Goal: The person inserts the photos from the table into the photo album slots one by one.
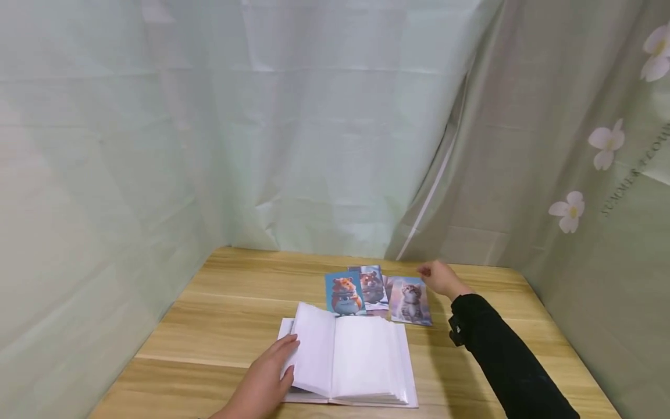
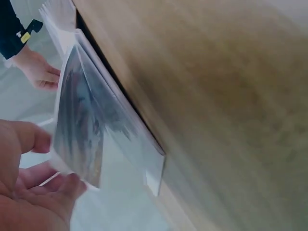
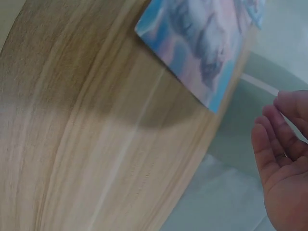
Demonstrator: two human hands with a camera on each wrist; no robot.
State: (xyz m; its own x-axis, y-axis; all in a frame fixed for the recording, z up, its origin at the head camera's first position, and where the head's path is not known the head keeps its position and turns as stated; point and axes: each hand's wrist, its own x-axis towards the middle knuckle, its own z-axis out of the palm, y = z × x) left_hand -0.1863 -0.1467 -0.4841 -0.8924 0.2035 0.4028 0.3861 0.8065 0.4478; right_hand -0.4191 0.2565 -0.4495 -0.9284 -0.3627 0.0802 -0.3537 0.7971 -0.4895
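A white photo album (image 1: 366,358) lies spread on the table, its facing pages blank white. My left hand (image 1: 265,375) pinches the outer edge of a raised left-hand album page (image 1: 314,343). On that page's underside, the left wrist view shows a glossy picture (image 2: 79,115). Just past the upper right corner of a kitten picture card (image 1: 410,299) is my right hand (image 1: 442,279). In the right wrist view its fingers (image 3: 272,139) are gently bent, apart from the card, with nothing between them.
Left of the kitten card, a blue hamster card (image 1: 344,293) partly covers another hamster card (image 1: 373,285). Part of a further card shows beneath them. Pale curtains (image 1: 335,128) hang along the back and sides of the wooden table (image 1: 209,326).
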